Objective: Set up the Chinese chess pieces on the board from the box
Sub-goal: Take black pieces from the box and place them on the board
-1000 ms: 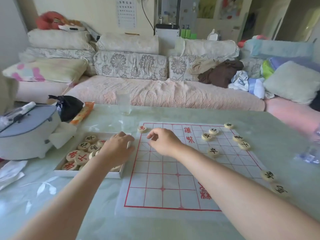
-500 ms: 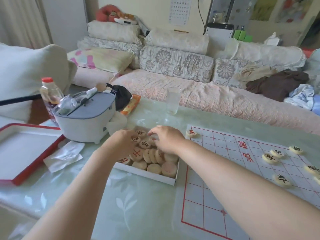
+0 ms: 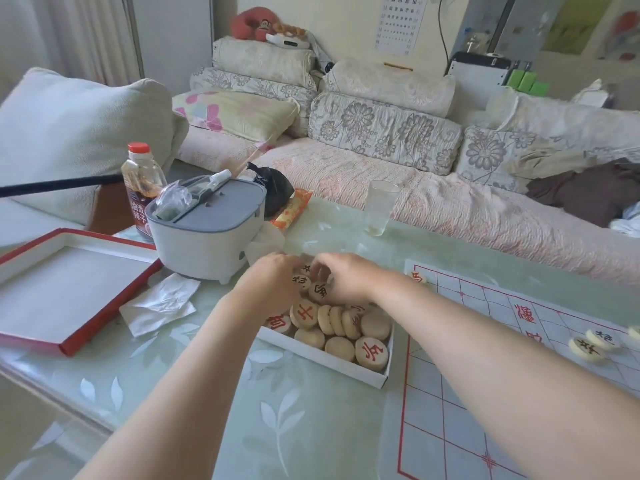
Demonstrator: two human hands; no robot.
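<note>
the fingers of the left hand [image 3: 273, 282] and the right hand [image 3: 343, 278] curl down together into the far end of the white box [image 3: 322, 358], their tips buried among the round wooden pieces [image 3: 341, 322]; whether either pinches a piece cannot be told. between the hands lie two discs with black characters, too skewed to read. nearer, one piece shows a red 兵 [image 3: 371, 351]; several stand on edge or lie blank side up. the box sits on the green table [image 3: 294, 427], just beside the board [image 3: 485, 375], whose right part is cut off by the frame. a red 馬 piece [image 3: 418, 277] on the board's far corner is half hidden by the right wrist. the board's red river characters are blurred. the bottle [image 3: 142, 181] label is partly hidden behind a grey-lidded container [image 3: 207, 230].
</note>
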